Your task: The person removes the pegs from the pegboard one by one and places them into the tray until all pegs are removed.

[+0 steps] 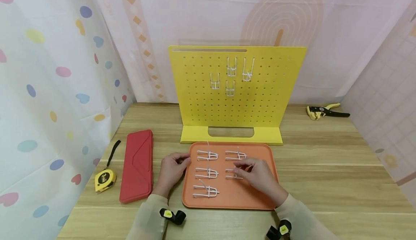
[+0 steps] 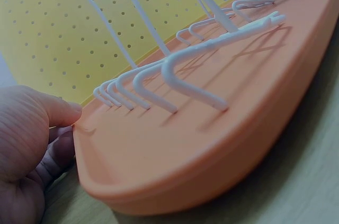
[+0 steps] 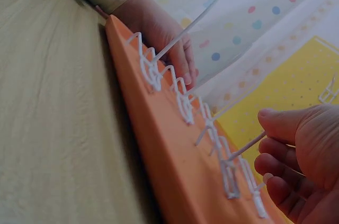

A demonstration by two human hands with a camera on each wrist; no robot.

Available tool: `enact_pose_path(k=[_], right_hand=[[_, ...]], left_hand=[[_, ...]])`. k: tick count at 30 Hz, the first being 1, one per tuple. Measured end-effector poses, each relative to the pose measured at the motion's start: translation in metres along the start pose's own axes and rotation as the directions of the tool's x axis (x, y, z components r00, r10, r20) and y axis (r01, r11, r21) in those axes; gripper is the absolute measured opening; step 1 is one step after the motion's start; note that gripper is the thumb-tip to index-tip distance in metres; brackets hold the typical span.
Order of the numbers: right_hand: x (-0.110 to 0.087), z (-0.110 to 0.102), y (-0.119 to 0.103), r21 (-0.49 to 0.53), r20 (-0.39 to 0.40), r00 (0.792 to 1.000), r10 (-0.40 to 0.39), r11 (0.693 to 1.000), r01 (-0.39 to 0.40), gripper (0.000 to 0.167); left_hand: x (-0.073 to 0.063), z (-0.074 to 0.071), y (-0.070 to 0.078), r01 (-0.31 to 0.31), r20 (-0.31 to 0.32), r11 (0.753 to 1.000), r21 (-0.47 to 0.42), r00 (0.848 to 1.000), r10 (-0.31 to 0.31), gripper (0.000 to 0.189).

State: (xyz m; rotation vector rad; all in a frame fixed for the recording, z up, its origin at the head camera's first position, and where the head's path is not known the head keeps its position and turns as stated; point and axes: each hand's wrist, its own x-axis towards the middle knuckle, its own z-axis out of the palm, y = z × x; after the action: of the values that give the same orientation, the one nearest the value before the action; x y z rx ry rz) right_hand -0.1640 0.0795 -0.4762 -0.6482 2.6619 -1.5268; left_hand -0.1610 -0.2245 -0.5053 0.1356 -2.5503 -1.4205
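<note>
My right hand (image 1: 260, 175) pinches the upright prong of a white wire pegboard hook (image 3: 229, 173) between thumb and index finger. That hook lies at the lower right of the other hooks on an orange tray (image 1: 247, 198). Several similar white hooks (image 1: 208, 173) lie on the tray, prongs pointing up. My left hand (image 1: 172, 171) grips the tray's left edge, its thumb on the rim in the left wrist view and its fingers against the outer side. Behind the tray stands a yellow pegboard (image 1: 201, 110) with several white hooks (image 1: 230, 88) hung on it.
A red case (image 1: 136, 164) lies left of the tray, and beside it a yellow tape measure (image 1: 105, 179) with a black strap. Yellow-and-black wire strippers (image 1: 326, 111) lie at the back right. Curtains (image 1: 58, 88) hang round the wooden table (image 1: 328, 168).
</note>
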Motion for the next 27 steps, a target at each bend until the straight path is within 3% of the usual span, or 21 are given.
enact_pose_path(k=[6,10,13,18,23,27], right_hand=[[0.005,-0.021,-0.010,0.050,-0.052,0.998,-0.024,0.998,0.027,0.017],[0.014,-0.046,-0.023,0.034,-0.110,0.992,-0.067,0.997,0.071,0.016],[0.025,-0.065,-0.034,0.046,-0.132,0.990,-0.053,0.997,0.060,0.018],[0.050,-0.090,-0.048,0.102,-0.189,0.982,-0.027,0.994,0.047,0.025],[0.083,-0.104,-0.059,0.112,-0.278,0.958,-0.072,0.988,0.107,0.027],[0.111,-0.113,-0.069,0.143,-0.335,0.940,-0.056,0.984,0.109,0.031]], left_hand=[[0.000,0.001,0.000,0.010,0.006,1.000,-0.009,1.000,-0.010,0.013],[0.000,0.001,-0.001,0.013,0.003,1.000,-0.004,1.000,-0.013,0.014],[0.001,0.001,-0.001,0.010,0.000,1.000,-0.003,1.000,-0.010,0.014],[0.002,0.000,-0.001,0.006,0.004,1.000,-0.002,1.000,-0.006,0.015],[0.002,0.001,-0.002,0.005,-0.003,1.000,0.008,1.000,-0.005,0.015],[0.002,0.001,-0.002,0.006,-0.006,1.000,0.012,1.000,-0.006,0.015]])
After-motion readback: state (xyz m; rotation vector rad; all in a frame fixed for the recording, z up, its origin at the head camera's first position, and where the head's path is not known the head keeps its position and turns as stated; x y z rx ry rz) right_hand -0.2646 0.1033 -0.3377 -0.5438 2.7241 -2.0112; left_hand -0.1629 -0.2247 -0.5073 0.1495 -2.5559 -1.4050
